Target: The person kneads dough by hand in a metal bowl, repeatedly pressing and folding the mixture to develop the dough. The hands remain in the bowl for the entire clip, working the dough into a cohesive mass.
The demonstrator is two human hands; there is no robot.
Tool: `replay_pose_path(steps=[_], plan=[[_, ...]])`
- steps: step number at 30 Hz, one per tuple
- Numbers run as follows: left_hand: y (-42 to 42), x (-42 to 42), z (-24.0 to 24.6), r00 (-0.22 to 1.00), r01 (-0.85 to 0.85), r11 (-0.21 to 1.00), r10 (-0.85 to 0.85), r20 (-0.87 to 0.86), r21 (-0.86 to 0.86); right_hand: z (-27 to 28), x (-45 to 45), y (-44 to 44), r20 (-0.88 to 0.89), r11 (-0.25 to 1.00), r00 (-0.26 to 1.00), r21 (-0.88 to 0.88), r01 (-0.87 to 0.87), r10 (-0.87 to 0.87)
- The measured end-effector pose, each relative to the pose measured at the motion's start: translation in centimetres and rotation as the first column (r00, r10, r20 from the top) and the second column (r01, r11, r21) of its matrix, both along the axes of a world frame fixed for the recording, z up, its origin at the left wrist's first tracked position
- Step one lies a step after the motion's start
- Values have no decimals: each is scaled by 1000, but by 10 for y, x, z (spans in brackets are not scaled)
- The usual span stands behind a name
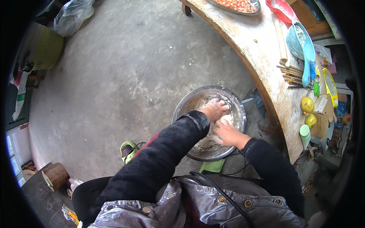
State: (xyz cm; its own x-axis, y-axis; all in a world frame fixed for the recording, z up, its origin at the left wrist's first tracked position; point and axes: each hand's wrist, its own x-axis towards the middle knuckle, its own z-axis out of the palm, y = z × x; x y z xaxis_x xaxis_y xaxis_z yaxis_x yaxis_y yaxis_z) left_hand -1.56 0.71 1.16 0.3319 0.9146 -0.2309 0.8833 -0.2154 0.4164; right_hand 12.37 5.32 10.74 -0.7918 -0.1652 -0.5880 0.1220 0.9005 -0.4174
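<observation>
A round metal basin (177,109) stands low in front of me, its inner wall smeared with flour and dough. Pale dough (208,142) lies in it, partly covered by my hands. My left hand (217,109) is at the basin's far side, its flour-coated fingers curled into the dough. Closer to me, my right hand (230,134) grips the dough from the right, with a white lump showing between the two hands. Both hands are floury, and what lies under the palms is hidden.
To the right runs a floury wooden table (251,54). It carries a tray of chopped red pieces (236,5), a rolling pin (279,37), a blue scoop (296,42), chopsticks (292,75), yellow-green fruits (307,104) and a green cup (304,136). A green slipper (129,151) is on the concrete floor.
</observation>
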Motion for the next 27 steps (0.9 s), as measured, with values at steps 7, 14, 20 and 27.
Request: replay_pose_path(steps=[7,14,20,27], plan=[[-71,-20,15,952,-228,952,174,-253,-202,-28,0,11,59,987,992,-105,120,-114],[-55,-22,40,967,-254,958,251,-40,-130,-26,-4,7,60,995,994,-38,91,-89],[-49,-14,44,987,-146,959,126,-96,-243,-31,-3,10,21,992,997,-95,80,-79],[-81,-18,47,965,-263,894,250,-85,-364,-34,-6,7,16,998,998,-18,54,-53]])
